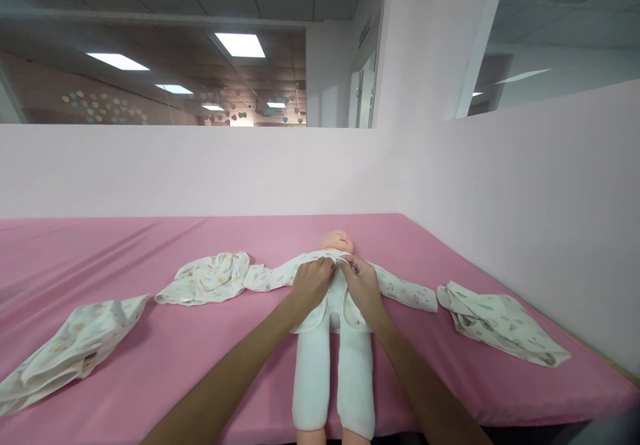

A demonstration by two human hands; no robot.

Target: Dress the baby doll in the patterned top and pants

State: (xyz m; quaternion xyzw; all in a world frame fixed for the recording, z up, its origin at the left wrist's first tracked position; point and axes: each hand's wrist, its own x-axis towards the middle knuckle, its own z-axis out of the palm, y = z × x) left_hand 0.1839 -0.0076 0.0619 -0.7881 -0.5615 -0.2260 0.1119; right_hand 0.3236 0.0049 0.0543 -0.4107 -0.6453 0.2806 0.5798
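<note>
A baby doll (338, 240) lies on its back in front of me, head away from me and arms spread wide. It wears a white long-sleeved baby shirt (407, 292) with a small print, open down the front below the chest. White fabric covers its body and legs (311, 378). At the chest, just under the neck, my left hand (313, 281) is closed on one front edge of the shirt. Close beside it, my right hand (360, 286) pinches the other front edge. The fingertips nearly meet and partly hide the fastening there.
A pink sheet (200, 372) covers the bed. Crumpled printed baby clothing (213, 278) lies by the doll's sleeve, with a folded garment (75, 342) at far left and another folded garment (505, 325) at right. White walls (200, 172) with windows stand behind and at right.
</note>
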